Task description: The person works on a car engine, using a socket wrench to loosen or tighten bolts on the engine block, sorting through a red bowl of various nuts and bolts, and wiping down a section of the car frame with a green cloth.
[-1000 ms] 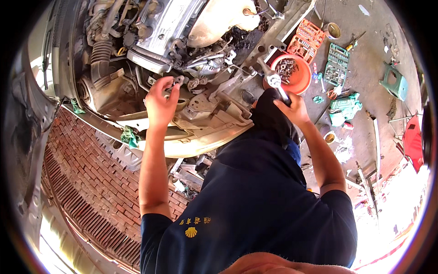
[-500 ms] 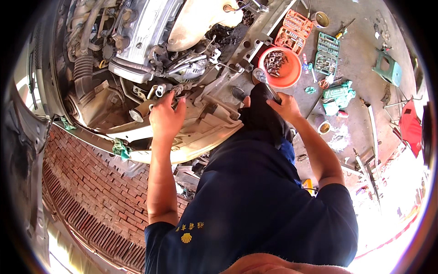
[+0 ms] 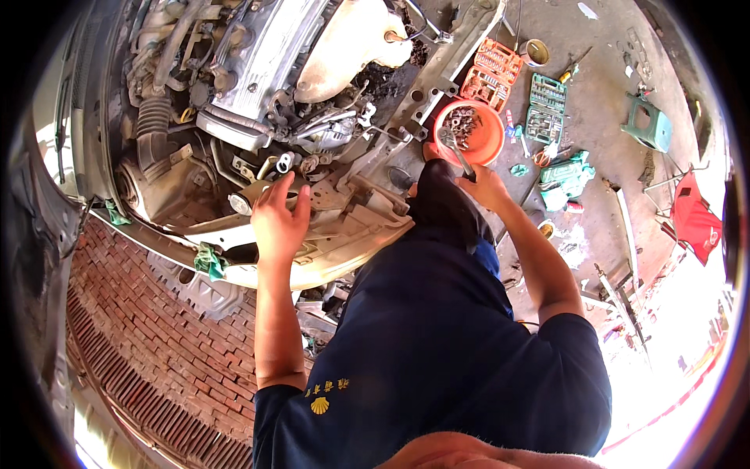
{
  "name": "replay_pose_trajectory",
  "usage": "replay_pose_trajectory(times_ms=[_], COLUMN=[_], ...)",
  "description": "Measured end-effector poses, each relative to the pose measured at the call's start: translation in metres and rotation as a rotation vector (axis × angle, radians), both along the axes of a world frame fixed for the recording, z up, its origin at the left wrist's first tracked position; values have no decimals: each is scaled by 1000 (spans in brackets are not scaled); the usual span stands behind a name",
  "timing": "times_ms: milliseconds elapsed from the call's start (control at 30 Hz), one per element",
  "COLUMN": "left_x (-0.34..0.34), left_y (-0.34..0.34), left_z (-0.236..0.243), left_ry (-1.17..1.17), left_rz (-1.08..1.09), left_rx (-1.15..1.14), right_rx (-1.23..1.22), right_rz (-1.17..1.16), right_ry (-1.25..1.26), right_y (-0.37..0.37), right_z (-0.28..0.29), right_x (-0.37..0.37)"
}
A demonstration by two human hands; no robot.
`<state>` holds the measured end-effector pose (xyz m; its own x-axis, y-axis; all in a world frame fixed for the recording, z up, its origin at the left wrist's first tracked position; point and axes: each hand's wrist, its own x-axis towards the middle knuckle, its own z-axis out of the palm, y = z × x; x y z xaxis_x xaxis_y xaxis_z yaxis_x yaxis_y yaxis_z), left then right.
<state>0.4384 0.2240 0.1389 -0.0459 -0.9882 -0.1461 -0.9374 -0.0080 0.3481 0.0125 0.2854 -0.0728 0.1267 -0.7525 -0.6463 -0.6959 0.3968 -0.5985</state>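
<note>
My left hand (image 3: 279,220) is over the front of a car's opened engine bay (image 3: 258,98), its fingers spread and nothing in them. Just beyond its fingertips is a metal fitting with a round opening (image 3: 284,162); whether they touch cannot be made out. My right hand (image 3: 486,188) is closed around the handle of a metal ratchet wrench (image 3: 466,164), near my dark-trousered leg. The wrench's round head lies over the near left rim of an orange-red basin (image 3: 495,134) containing a heap of bolts and small metal parts (image 3: 462,125).
Two socket sets, orange (image 3: 491,72) and green (image 3: 545,108), lie open on the floor past the basin. Near them are a metal can (image 3: 534,52), a teal cloth (image 3: 566,180) and a green stool (image 3: 648,123). A red folding chair (image 3: 695,219) stands far right. Brick paving (image 3: 160,316) spreads left.
My left hand has drawn back slightly from the engine parts and its fingers have spread. The right hand has shifted slightly, bringing the ratchet wrench's head over the basin's rim.
</note>
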Motion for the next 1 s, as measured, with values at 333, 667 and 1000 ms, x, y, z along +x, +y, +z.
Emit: replay_pose_trajectory(times_ms=[333,667,1000], left_x=[8,12,18], left_y=[15,17,27], left_z=[-12,-15,-27], left_ry=[7,38,50], left_rz=[-122,-136,-127], left_rx=[-286,-354,-400], right_rx=[322,-39,-117], right_rz=[-144,-56,-385], right_ry=[145,62,159], right_y=[23,43,251], right_z=[-40,8,218], right_x=[-33,-13,-23])
